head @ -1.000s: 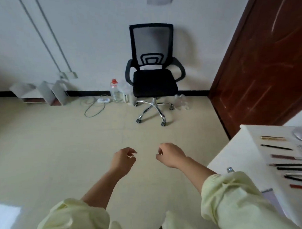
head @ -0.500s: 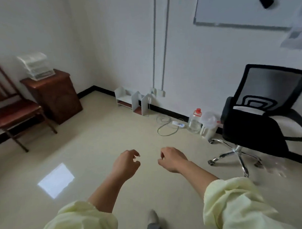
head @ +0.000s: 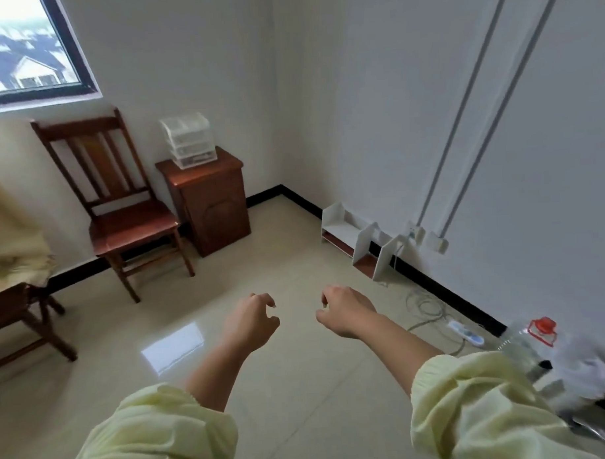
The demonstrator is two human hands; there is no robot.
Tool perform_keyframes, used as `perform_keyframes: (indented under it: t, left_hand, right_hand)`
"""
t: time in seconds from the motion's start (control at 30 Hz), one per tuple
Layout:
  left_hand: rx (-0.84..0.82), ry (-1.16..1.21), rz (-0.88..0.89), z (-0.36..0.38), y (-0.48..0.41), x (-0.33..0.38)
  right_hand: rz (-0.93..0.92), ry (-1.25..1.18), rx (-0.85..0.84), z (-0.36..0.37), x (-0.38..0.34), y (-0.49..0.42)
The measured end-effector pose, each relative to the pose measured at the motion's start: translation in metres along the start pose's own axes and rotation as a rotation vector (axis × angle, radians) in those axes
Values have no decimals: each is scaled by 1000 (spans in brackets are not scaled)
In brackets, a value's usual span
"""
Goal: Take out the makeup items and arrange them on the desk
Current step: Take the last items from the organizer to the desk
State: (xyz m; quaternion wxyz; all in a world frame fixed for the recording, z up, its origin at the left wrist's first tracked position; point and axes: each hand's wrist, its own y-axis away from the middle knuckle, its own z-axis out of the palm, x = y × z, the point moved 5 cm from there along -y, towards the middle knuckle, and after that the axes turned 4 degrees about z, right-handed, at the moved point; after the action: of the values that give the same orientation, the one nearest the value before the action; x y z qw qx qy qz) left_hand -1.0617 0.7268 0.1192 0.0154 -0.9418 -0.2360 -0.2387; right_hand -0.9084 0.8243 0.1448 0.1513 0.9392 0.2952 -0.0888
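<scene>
Our left grip [head: 251, 322] and right grip [head: 345, 312] hang slack, empty; a seeming drawer box [head: 188, 140] stands upright far ahead-left

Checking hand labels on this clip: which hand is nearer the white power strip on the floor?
Right. The right hand hovers just left of the power strip; the left hand is farther left, beyond the right one.

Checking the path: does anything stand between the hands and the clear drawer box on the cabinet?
Nothing visible: only bare floor between left hand, right hand and drawer box; the chair stands aside.
</scene>
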Motion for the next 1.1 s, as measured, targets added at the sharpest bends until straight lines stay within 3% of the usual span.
perform_keyframes:
  t: [0.27,0.6,1.1]
  left_hand:
    - [86,-72,-66,-68,-187,-92]
    - [103,-116,-50,-176,-420,-203]
    - [181,-68,-230,-242,-726,-348]
  right_hand:
    - [-133,74,-3,-19,-91,-213]
    - [-106,-16,-1,-57,-205,-458]
    - [-183,28,-42,-83,-317,-820]
